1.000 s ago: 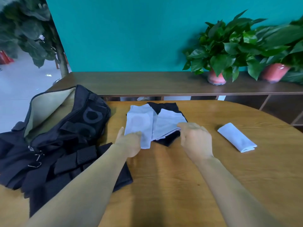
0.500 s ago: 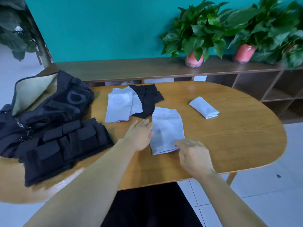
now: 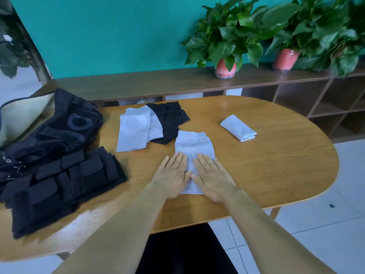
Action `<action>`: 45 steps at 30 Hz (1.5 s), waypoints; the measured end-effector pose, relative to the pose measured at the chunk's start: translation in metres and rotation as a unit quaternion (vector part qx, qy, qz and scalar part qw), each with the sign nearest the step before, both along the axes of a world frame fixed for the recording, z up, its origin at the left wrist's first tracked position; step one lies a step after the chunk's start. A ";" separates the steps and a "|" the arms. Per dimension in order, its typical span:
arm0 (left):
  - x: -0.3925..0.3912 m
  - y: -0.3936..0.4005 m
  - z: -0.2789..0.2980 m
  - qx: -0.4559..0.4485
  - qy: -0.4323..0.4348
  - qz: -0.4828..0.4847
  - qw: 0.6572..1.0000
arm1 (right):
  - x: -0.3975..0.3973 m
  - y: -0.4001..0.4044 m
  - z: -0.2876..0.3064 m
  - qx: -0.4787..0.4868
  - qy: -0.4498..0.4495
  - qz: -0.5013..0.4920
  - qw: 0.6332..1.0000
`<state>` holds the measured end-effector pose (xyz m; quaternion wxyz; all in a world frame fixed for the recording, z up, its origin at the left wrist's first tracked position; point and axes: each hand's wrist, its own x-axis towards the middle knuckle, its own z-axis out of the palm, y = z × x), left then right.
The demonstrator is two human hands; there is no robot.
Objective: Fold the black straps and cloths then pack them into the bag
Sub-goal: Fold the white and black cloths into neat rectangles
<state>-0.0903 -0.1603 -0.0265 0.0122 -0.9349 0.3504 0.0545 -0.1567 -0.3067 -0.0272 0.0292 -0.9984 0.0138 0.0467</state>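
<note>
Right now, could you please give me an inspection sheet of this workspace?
Surface: oval wooden table, no spills seen.
Job's things: pale cloth flat under both hands; folded pale cloth lies apart to the right; two pale cloths overlapping a black cloth; black straps piled at the left; black bag open behind them.
Clutter: nothing seen.
Grippers: left hand and right hand press flat on the pale cloth, fingers straight.
Cables: nothing seen.
Surroundings: teal wall, wooden shelf with potted plants, tiled floor.
</note>
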 end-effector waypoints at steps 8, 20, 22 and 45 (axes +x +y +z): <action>-0.005 0.018 -0.022 0.022 -0.019 0.003 1.000 | -0.022 -0.011 -0.020 0.008 0.044 -0.075 0.996; -0.002 0.006 0.006 -0.091 -0.098 -0.002 0.991 | -0.009 -0.018 0.010 -0.022 -0.095 -0.049 0.994; 0.004 -0.003 0.004 -0.093 -0.082 0.009 0.992 | 0.002 -0.012 0.005 -0.005 -0.071 -0.046 0.996; 0.075 -0.008 -0.023 0.009 -0.044 -0.051 0.998 | 0.071 -0.056 -0.019 0.022 0.040 -0.067 0.997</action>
